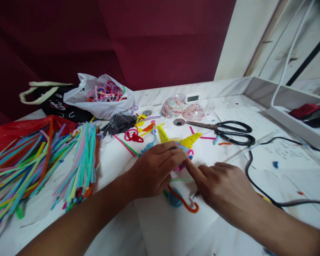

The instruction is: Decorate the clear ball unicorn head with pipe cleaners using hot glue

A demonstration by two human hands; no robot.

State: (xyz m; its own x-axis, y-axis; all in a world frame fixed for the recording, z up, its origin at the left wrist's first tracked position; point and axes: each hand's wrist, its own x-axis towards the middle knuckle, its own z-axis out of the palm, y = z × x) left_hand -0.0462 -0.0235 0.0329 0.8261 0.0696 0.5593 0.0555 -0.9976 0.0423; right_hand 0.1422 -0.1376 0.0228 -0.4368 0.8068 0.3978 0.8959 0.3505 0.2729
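My left hand [161,165] is closed over a pipe-cleaner figure [190,153] with two yellow horns [191,140], a blue upper edge and pink loops. Its fingers cover much of the figure. From the right, the index finger of my right hand [218,181] reaches out and presses against the figure's side. The other right fingers curl under the palm, and what they may hold is hidden. A dark pointed tip [196,194] shows beneath that hand. Below the left hand lie an orange pipe cleaner [188,205] with a hooked end and a blue coil [174,198].
Black-handled scissors [221,129] lie behind my right hand. Pipe cleaners [21,167] and a bundle [80,160] spread over the left side. Farther back are a white bag [101,106], clear domes [173,106] and a small digital display [192,98]. A black cable [252,177] runs at right.
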